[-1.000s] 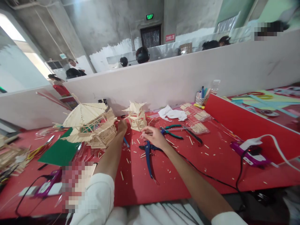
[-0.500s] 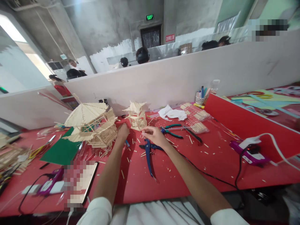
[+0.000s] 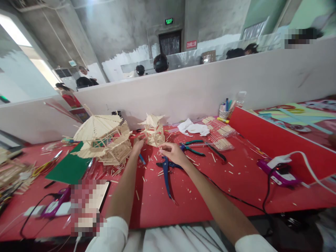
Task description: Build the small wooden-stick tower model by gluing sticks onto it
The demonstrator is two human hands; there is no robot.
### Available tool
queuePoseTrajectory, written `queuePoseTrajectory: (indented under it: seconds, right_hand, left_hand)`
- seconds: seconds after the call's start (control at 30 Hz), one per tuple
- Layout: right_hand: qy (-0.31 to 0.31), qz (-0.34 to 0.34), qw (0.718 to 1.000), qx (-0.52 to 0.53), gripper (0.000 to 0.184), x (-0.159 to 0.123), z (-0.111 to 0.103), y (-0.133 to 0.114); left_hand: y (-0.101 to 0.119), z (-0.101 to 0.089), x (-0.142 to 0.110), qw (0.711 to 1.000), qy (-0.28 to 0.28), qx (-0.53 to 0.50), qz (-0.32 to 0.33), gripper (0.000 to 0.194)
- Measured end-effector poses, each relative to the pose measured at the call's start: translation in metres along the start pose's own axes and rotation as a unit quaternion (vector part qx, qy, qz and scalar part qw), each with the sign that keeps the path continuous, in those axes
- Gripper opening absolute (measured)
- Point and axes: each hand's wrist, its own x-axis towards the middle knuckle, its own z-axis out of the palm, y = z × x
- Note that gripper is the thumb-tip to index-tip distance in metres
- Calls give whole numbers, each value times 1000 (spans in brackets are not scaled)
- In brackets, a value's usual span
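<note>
A person works at a red-covered table (image 3: 199, 206), a small wooden-stick pavilion model (image 3: 154, 134) standing at the far center between the hands; the right hand (image 3: 172, 151), fingers narrowed, pinches a short wooden stick (image 3: 161, 148) just right of it; the left hand (image 3: 138, 142) is near its left side, its grip impossible to tell; a larger pavilion model (image 3: 97, 126) stands left; a blue-handled tool (image 3: 166, 178) lies nearer, teal-handled pliers (image 3: 197, 152) right.

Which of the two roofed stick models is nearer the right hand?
The small model, standing just beyond the right hand; the larger model, with the wide roof, stands farther off, on the other side of the left hand.
</note>
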Motion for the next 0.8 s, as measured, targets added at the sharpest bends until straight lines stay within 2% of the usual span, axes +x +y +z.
queuePoseTrajectory:
  seconds: [0.1,0.2,0.3,0.4,0.5,0.53,0.57,0.6,0.63,0.7,0.77,0.8]
  right_hand:
    - [0,-2,1000,-5,23,0,0,-1]
    - [1,-8,1000,-14,22,0,1,1]
    - [-2,-9,1000,-8,22,1,1,2]
    - [-4,-6,1000,-7,22,0,1,1]
    - [-6,-4,1000,-12,23,0,1,0]
    - [-7,-3,1000,-12,24,0,0,0]
    - [-6,-3,1000,-11,24,0,0,0]
    - [-5,-3,1000,-10,24,0,0,1]
    - [-5,-3,1000,-11,25,1,0,2]
    - [-4,-2,1000,-13,25,1,-1,4]
    - [-2,0,1000,-12,25,2,0,6]
    - [-1,2,1000,-10,25,2,0,6]
  left_hand:
    - [1,1,-4,1000,19,5,14,24]
    - [6,-3,-13,999,22,17,35,19]
    - [13,-11,-25,998,-19,33,56,17]
    - [23,-19,-43,987,-138,56,65,17]
    - [37,-29,-65,958,-268,82,65,15]
    - [42,-34,-72,941,-320,95,62,14]
    - [48,-39,-78,897,-419,129,61,13]
    - [53,-44,-82,864,-475,154,65,14]
    - [57,-49,-85,847,-497,174,73,16]
    - [63,-59,-87,846,-480,213,91,17]
    - [62,-66,-81,873,-408,243,107,17]
    - [59,-67,-76,896,-347,251,114,16]
